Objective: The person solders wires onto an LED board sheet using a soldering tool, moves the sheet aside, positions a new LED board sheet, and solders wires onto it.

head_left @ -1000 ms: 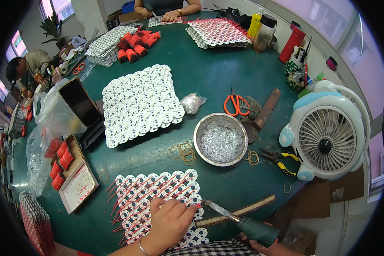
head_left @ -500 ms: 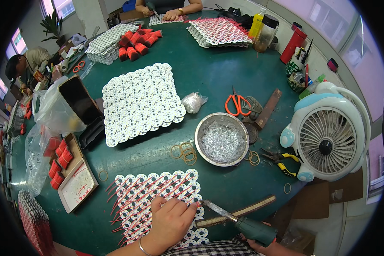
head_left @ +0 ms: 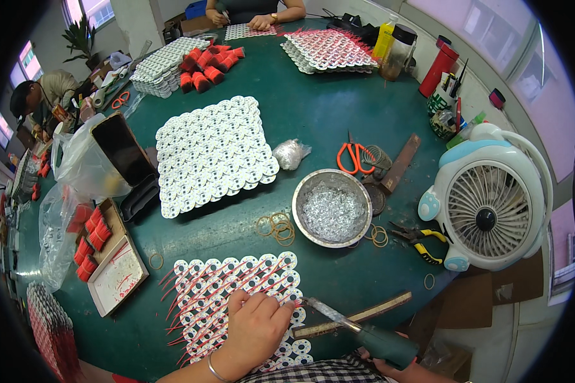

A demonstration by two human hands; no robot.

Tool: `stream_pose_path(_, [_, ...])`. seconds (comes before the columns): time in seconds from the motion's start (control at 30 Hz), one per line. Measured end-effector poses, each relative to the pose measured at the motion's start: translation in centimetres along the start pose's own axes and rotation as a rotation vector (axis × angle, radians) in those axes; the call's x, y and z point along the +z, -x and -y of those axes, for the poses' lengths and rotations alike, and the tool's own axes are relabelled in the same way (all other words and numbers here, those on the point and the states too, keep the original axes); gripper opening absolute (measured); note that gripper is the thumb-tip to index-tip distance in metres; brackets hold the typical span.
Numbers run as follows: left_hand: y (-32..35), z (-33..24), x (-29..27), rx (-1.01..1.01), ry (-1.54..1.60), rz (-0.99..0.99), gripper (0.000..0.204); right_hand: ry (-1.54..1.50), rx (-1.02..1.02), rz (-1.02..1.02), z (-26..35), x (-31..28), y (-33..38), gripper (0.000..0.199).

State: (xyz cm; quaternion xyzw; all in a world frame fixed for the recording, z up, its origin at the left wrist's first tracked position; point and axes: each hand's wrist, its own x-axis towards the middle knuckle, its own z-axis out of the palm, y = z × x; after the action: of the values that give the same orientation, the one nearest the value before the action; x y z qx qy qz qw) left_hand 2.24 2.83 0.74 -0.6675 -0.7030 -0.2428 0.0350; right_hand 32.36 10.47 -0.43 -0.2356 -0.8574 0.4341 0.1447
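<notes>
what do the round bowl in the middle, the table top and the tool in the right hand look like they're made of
Bowl: looks like bare metal, with a dull grey rim that glints; shiny silvery bits fill it.
Table top: a dark green, smooth, slightly glossy surface, possibly painted or laminated; I cannot tell which.
Tool in the right hand: silvery metal shaft, dark green handle, probably plastic.

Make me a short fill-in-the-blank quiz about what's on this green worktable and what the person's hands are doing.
1. The left hand lies flat on a panel of white discs with ____ wires.
2. The right hand grips a soldering iron with a ____ handle.
3. The round metal bowl sits just left of the white ____.
4. The scissors beyond the bowl have ____ handles.

Missing words: red; green; fan; orange
</notes>
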Motion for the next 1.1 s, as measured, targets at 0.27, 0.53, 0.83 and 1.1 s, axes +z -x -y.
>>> stream_pose_path(0.27, [0.7,-0.3,-0.8,-0.086,-0.028,0.008,0.011,-0.128,0.081,-0.008,-1.4,1.7,-1.9,0.027])
stream_pose_path(0.53, [1.5,-0.3,-1.0,-0.047,0.033,0.005,0.013,-0.203,0.156,-0.04,-3.6,1.1,1.6,0.023])
stream_pose_path(0.83, [0.9,0.0,0.0,-0.034,0.059,0.058,0.012,-0.224,0.066,-0.2,0.0,0.4,-1.1,0.023])
stream_pose_path(1.1, [0.5,0.3,0.4,-0.054,0.128,0.01,0.012,-0.512,0.376,0.006,0.6,-0.6,-1.7,0.034])
